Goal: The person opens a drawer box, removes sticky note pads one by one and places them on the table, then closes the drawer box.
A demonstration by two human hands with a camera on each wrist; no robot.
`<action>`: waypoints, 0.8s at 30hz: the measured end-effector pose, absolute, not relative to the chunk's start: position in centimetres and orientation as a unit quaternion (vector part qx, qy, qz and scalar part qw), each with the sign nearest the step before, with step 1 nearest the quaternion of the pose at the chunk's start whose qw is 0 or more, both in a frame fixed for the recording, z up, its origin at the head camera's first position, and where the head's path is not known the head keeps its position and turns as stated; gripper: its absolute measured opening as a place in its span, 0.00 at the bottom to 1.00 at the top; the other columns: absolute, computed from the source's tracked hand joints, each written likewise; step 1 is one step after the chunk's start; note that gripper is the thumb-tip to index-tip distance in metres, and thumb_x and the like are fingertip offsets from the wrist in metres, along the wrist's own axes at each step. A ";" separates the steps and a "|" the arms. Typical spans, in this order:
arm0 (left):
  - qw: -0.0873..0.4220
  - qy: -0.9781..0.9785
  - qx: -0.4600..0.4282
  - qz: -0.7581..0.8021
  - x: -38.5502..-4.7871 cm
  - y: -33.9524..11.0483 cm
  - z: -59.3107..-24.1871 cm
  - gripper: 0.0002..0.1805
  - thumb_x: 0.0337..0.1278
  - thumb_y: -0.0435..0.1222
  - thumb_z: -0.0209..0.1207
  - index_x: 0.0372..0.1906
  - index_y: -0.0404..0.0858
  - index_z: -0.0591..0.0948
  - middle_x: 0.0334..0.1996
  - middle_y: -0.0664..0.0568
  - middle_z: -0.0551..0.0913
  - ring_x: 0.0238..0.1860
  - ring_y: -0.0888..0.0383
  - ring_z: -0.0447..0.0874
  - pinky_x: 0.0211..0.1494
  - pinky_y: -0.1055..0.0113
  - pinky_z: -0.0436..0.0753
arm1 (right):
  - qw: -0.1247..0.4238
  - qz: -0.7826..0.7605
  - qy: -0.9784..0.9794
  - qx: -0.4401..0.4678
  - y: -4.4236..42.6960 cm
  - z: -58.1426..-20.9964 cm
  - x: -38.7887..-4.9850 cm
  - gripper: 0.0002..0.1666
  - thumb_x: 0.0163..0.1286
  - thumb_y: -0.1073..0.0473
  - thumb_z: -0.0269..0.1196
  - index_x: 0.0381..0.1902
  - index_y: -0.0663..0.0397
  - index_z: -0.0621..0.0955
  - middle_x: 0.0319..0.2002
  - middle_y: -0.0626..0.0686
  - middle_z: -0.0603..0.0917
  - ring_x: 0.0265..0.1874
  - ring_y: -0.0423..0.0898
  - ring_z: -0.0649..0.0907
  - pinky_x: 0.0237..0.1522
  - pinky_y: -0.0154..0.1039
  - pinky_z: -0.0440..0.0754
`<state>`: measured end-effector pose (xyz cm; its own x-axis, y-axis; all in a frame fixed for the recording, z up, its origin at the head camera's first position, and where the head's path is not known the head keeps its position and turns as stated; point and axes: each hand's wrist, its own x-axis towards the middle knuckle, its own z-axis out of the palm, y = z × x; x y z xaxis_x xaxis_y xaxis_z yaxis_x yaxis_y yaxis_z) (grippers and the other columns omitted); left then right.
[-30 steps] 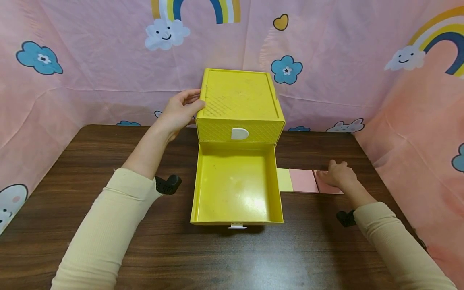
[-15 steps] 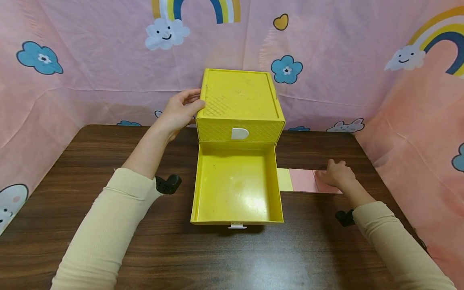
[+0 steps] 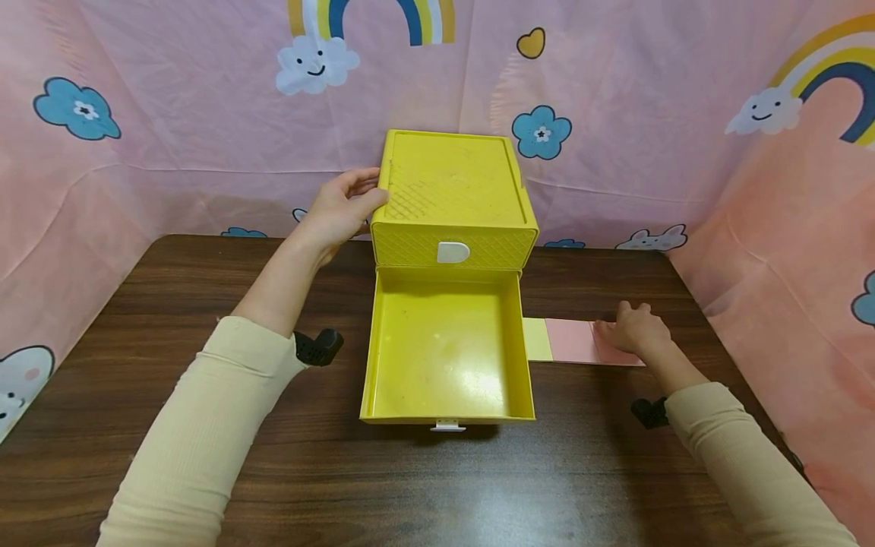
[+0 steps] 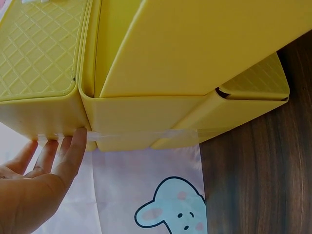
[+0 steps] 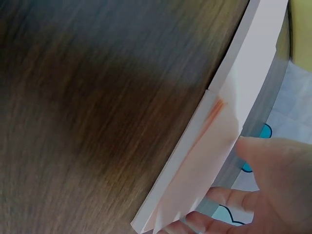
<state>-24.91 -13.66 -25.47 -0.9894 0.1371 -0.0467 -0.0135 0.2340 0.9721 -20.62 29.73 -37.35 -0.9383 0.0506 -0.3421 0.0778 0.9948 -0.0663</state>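
In the middle of the table stands a yellow plastic drawer box [image 3: 454, 178] with its lower drawer [image 3: 440, 349] pulled out; the drawer is bare inside. My left hand [image 3: 342, 209] rests its fingertips against the box's upper left side, fingers fairly straight in the left wrist view. To the right of the drawer lies a row of sticky note pads: a pale yellow one [image 3: 537, 339], a pink one [image 3: 573, 342] and a darker pink one [image 3: 612, 352]. My right hand [image 3: 639, 330] holds this last pad, thumb and fingers spread along its far edge in the right wrist view.
The upper drawer, with a white pull tab [image 3: 453, 252], is closed. Dark wood tabletop [image 3: 307, 471] surrounds the box. A pink patterned cloth [image 3: 451, 83] hangs behind and on both sides. Clear tape [image 4: 146, 135] runs along the box's left side.
The darker pink pad has slid slightly left with my right hand, closing up against the pink pad beside it. My left hand and the box have stayed in place.
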 end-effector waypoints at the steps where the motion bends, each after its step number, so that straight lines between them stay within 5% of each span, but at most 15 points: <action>1: 0.061 0.783 0.040 0.617 -24.9 -13.7 -25.5 0.31 0.61 0.42 0.52 0.69 0.45 0.60 0.64 0.49 0.63 0.60 0.55 0.66 0.56 0.62 0.75 | 0.172 -0.038 0.984 0.032 29.7 -37.3 -20.6 0.41 0.68 0.45 0.46 0.59 0.80 0.57 0.52 0.83 0.58 0.46 0.76 0.70 0.47 0.64 0.72; 24: 0.058 0.789 0.041 0.610 -24.8 -13.7 -25.4 0.31 0.62 0.43 0.51 0.69 0.45 0.60 0.64 0.48 0.62 0.61 0.56 0.64 0.58 0.61 0.73 | 0.097 -0.052 0.994 -0.022 30.4 -37.4 -20.3 0.32 0.67 0.50 0.50 0.57 0.73 0.66 0.54 0.77 0.64 0.49 0.74 0.68 0.50 0.65 0.68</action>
<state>-24.81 -13.71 -25.44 -0.9898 0.1364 -0.0419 -0.0062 0.2524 0.9676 -20.34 30.40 -37.38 -0.9803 -0.0530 -0.1903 -0.0331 0.9937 -0.1067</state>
